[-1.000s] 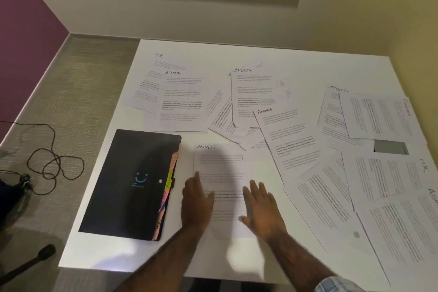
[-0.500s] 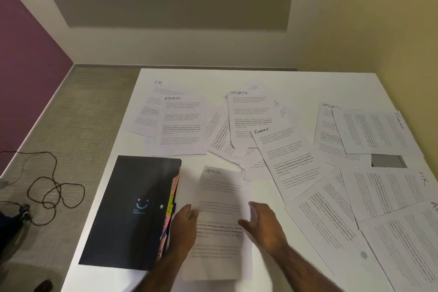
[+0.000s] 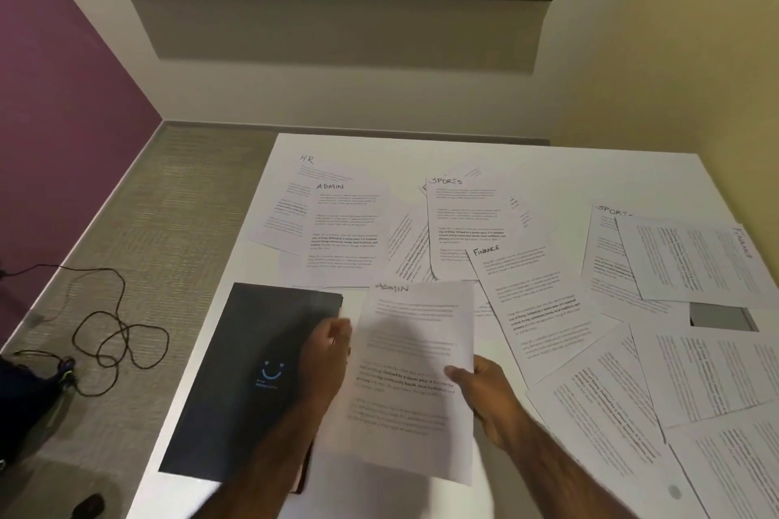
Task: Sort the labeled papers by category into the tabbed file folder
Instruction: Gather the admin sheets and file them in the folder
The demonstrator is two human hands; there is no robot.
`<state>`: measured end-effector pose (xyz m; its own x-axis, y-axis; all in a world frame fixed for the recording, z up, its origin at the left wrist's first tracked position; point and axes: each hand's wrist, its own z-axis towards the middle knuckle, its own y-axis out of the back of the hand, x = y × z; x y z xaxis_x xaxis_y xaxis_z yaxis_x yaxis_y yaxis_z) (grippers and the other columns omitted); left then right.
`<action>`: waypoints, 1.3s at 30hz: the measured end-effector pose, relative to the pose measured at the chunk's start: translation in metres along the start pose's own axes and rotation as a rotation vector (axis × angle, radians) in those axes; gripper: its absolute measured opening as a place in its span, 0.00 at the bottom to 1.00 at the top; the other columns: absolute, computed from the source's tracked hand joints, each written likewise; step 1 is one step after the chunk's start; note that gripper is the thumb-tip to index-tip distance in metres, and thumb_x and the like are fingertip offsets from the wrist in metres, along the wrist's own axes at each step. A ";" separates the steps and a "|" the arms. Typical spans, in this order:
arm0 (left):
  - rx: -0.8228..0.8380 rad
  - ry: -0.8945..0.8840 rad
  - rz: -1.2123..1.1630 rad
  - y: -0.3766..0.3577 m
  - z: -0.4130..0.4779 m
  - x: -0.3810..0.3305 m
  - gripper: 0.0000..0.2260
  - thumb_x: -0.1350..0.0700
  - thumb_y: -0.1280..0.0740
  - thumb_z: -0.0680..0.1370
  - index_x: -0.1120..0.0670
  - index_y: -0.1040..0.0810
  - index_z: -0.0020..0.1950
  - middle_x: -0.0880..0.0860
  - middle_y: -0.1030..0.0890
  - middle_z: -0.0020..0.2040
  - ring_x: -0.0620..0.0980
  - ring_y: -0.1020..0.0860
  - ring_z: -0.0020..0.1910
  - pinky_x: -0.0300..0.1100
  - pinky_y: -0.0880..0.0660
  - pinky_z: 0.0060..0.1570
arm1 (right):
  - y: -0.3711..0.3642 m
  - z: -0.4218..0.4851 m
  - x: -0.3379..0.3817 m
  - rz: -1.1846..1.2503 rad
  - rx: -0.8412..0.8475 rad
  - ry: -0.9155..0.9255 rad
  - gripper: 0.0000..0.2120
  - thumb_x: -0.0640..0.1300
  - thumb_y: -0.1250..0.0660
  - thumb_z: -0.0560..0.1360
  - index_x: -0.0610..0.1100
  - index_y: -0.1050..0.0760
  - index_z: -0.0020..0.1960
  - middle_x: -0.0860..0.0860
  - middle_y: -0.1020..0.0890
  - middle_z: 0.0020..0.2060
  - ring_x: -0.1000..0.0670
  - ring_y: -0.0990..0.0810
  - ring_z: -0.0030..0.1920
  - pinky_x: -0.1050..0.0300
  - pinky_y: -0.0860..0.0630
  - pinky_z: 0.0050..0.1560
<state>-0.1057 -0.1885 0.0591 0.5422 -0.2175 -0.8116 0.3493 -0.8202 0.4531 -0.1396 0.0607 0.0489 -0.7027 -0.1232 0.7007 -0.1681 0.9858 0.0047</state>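
A printed sheet headed ADMIN [image 3: 415,371] is lifted off the white table [image 3: 548,169] in front of me. My left hand [image 3: 326,354] grips its left edge, and my right hand [image 3: 484,388] pinches its right edge with the thumb on top. The black tabbed file folder [image 3: 253,371], closed and marked with a blue smile, lies on the table just left of the sheet, partly under my left hand. More labeled papers lie spread behind and to the right: HR [image 3: 286,202], ADMIN [image 3: 345,228], SPORTS [image 3: 463,223], FINANCE [image 3: 535,299].
Several more sheets [image 3: 695,375] overlap along the table's right side, up to the yellow wall. A dark cable [image 3: 118,333] coils on the carpet left of the table. The table's left edge runs close to the folder.
Both hands, flat on the ADMIN sheet a second ago, have taken hold of its edges and lifted it off the table. The camera has tilted upward.
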 end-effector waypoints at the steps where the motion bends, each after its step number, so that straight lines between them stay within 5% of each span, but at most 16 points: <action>1: -0.066 -0.023 0.013 0.000 0.018 -0.003 0.06 0.52 0.34 0.80 0.51 0.20 0.46 0.51 0.17 0.43 0.56 0.18 0.44 0.47 0.22 0.41 | 0.001 0.003 0.003 0.016 0.013 0.009 0.09 0.34 0.31 0.79 0.40 0.18 0.58 0.44 0.12 0.49 0.44 0.12 0.46 0.54 0.16 0.42; 5: -0.146 -0.067 0.134 0.005 0.088 -0.023 0.11 0.53 0.31 0.79 0.56 0.20 0.58 0.54 0.20 0.54 0.52 0.21 0.50 0.39 0.27 0.44 | 0.008 0.017 0.012 0.053 0.027 0.045 0.13 0.33 0.32 0.79 0.39 0.20 0.63 0.45 0.13 0.55 0.44 0.13 0.54 0.45 0.19 0.59; 9: -0.171 -0.007 0.279 0.004 0.146 -0.029 0.27 0.47 0.25 0.74 0.57 0.27 0.68 0.59 0.24 0.62 0.59 0.23 0.61 0.52 0.22 0.53 | 0.019 0.030 0.025 0.096 0.020 0.055 0.15 0.33 0.32 0.79 0.39 0.21 0.65 0.45 0.13 0.56 0.42 0.14 0.56 0.40 0.22 0.65; 17: -0.151 0.128 0.577 -0.013 0.196 -0.035 0.39 0.39 0.23 0.69 0.57 0.34 0.71 0.63 0.29 0.66 0.63 0.27 0.64 0.59 0.27 0.61 | 0.031 0.043 0.056 0.158 0.008 0.131 0.15 0.29 0.33 0.78 0.38 0.20 0.62 0.45 0.13 0.56 0.44 0.13 0.54 0.54 0.16 0.52; 26: -0.235 0.149 0.730 -0.023 0.212 -0.021 0.44 0.38 0.22 0.67 0.56 0.38 0.73 0.63 0.28 0.65 0.62 0.25 0.60 0.57 0.25 0.59 | 0.043 0.059 0.059 0.192 -0.043 0.092 0.13 0.27 0.33 0.77 0.38 0.19 0.58 0.43 0.13 0.54 0.42 0.13 0.52 0.52 0.16 0.48; 30: -0.312 0.080 0.645 -0.018 0.210 -0.025 0.25 0.51 0.27 0.75 0.58 0.31 0.67 0.62 0.23 0.59 0.61 0.21 0.54 0.56 0.19 0.53 | 0.042 0.063 0.057 0.214 -0.047 0.106 0.14 0.28 0.33 0.78 0.38 0.19 0.60 0.44 0.13 0.55 0.43 0.13 0.54 0.53 0.16 0.49; 33: -0.304 0.051 0.519 -0.009 0.201 -0.035 0.10 0.54 0.34 0.81 0.58 0.24 0.58 0.59 0.23 0.54 0.58 0.20 0.49 0.51 0.19 0.47 | 0.038 0.066 0.060 0.224 -0.053 0.110 0.15 0.29 0.33 0.77 0.36 0.20 0.62 0.43 0.14 0.57 0.42 0.14 0.56 0.46 0.19 0.60; 39: -0.178 -0.117 0.172 0.012 0.150 -0.050 0.08 0.57 0.40 0.84 0.55 0.23 0.49 0.44 0.23 0.43 0.47 0.21 0.45 0.34 0.25 0.37 | 0.024 0.066 0.084 0.225 -0.049 0.144 0.15 0.31 0.32 0.78 0.36 0.21 0.65 0.43 0.14 0.57 0.43 0.15 0.58 0.42 0.25 0.68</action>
<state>-0.2436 -0.2667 0.0493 0.5166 -0.4139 -0.7495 0.3944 -0.6619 0.6374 -0.2483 0.0668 0.0607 -0.6124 0.1141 0.7822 0.0179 0.9913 -0.1306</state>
